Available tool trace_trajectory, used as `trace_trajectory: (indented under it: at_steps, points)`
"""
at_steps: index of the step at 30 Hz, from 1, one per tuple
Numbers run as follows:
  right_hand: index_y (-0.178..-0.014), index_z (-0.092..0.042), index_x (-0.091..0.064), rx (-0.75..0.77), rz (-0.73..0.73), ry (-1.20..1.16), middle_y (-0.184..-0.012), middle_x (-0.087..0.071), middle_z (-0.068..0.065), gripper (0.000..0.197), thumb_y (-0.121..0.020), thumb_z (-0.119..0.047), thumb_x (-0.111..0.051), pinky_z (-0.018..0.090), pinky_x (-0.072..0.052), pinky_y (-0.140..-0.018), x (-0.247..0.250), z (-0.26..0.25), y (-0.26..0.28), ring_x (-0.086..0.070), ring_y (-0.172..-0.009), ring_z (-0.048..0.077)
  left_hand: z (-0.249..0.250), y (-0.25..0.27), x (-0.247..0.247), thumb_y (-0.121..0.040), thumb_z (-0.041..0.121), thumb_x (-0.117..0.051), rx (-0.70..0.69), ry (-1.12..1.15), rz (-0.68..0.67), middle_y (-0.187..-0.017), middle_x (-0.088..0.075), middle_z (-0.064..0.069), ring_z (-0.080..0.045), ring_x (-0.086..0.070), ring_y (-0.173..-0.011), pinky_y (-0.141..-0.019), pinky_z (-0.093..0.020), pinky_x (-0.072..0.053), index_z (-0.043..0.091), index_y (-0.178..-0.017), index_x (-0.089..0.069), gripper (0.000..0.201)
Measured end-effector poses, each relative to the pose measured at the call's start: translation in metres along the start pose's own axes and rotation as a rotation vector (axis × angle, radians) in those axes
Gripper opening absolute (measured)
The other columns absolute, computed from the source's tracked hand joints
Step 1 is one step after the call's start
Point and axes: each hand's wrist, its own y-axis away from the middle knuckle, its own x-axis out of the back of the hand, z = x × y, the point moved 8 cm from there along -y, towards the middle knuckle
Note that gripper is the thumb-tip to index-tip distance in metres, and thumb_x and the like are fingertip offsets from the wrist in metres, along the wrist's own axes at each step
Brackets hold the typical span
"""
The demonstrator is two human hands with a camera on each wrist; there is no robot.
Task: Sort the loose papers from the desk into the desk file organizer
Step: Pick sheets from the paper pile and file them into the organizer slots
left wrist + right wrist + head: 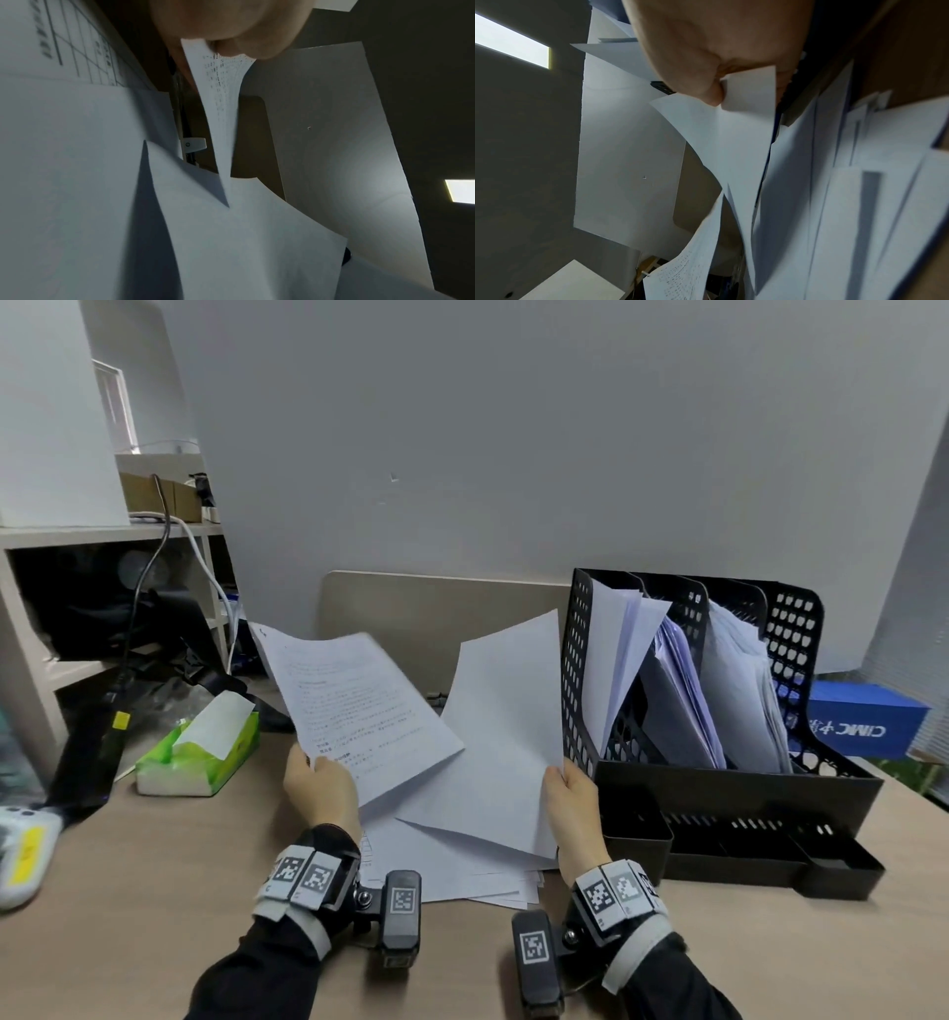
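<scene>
My left hand (pixel 321 788) pinches the lower corner of a printed sheet (pixel 359 706) and holds it up, tilted left. In the left wrist view my thumb (pixel 246 38) clamps that printed sheet (pixel 221 105). My right hand (pixel 572 796) pinches the lower right corner of a blank white sheet (pixel 500 737), raised just left of the black mesh file organizer (pixel 739 788). The right wrist view shows the pinch on the blank sheet (pixel 746 89). More loose papers (pixel 462 870) lie flat on the desk under both sheets. The organizer's slots hold upright papers (pixel 739 690).
A green tissue pack (pixel 200 752) sits left on the wooden desk (pixel 154 891). Behind it are a shelf unit (pixel 31 629) with cables and dark gear. A blue box (pixel 862 721) lies right of the organizer. A white device with a yellow label (pixel 23 855) lies at the far left edge.
</scene>
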Motion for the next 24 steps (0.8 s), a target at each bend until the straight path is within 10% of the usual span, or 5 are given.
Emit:
trace_trajectory:
  at_steps: [6, 10, 15, 24]
  points:
    - [-0.067, -0.019, -0.032, 0.091, 0.009, 0.019, -0.064, -0.03, -0.008, 0.04, -0.102, 0.0, -0.037, 0.014, -0.028, -0.052, -0.001, -0.013, 0.003, -0.028, -0.049, -0.001, 0.007, 0.0, -0.017, -0.091, -0.011, -0.028, -0.07, 0.019, -0.15, -0.133, -0.064, 0.008, -0.014, -0.059, -0.123, -0.106, -0.04, -0.048, 0.03, -0.141, -0.055, 0.07]
    - [-0.068, -0.016, -0.042, 0.154, 0.064, 0.012, -0.064, -0.041, -0.01, 0.038, -0.102, -0.001, -0.038, 0.016, -0.035, -0.062, 0.004, -0.029, 0.005, -0.037, -0.057, 0.001, 0.02, 0.022, -0.037, -0.089, -0.023, -0.022, -0.17, -0.03, -0.308, -0.155, -0.035, 0.014, -0.003, -0.036, -0.138, -0.113, -0.024, -0.033, 0.035, -0.159, -0.012, 0.091]
    - [-0.075, -0.013, -0.043, 0.209, 0.107, -0.019, -0.073, -0.044, -0.002, 0.03, -0.103, -0.004, -0.039, 0.024, -0.038, -0.067, 0.014, -0.057, -0.002, -0.041, -0.064, 0.003, 0.036, 0.043, -0.074, -0.094, -0.018, -0.025, -0.237, -0.206, -0.518, -0.148, -0.047, 0.0, -0.015, -0.042, -0.139, -0.11, -0.017, -0.03, 0.014, -0.147, -0.047, 0.065]
    - [-0.07, -0.016, -0.05, 0.471, 0.204, 0.01, -0.066, -0.046, -0.007, 0.034, -0.1, -0.003, -0.04, 0.025, -0.035, -0.06, 0.057, -0.165, -0.014, -0.039, -0.056, 0.002, 0.072, 0.114, -0.156, -0.103, 0.002, -0.033, -0.479, -0.639, -0.77, -0.159, -0.035, -0.008, -0.027, -0.033, -0.145, -0.112, -0.026, -0.027, 0.012, -0.155, -0.032, 0.053]
